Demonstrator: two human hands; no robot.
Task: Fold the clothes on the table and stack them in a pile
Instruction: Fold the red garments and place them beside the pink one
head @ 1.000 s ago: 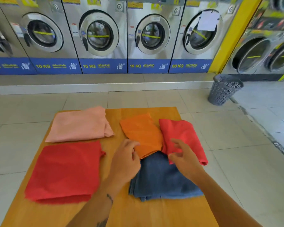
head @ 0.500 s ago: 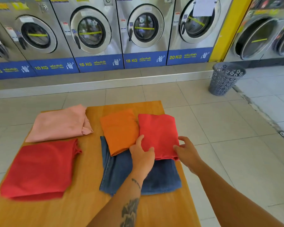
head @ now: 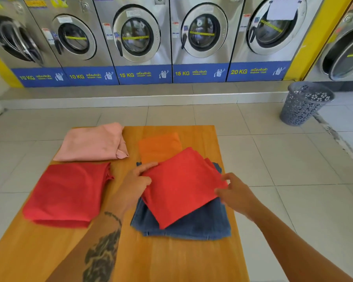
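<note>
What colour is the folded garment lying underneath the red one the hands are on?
Dark denim blue, clearest in the head view.

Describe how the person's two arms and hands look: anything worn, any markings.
Both forearms are bare, with no sleeves, gloves, rings or watch in view. The left forearm carries a large dark tattoo, with a thin dark band of marking nearer the wrist. The right forearm shows no markings.

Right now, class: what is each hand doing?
Left hand: closed on the red folded cloth, at its left edge.
Right hand: holding that cloth's right edge.
</note>
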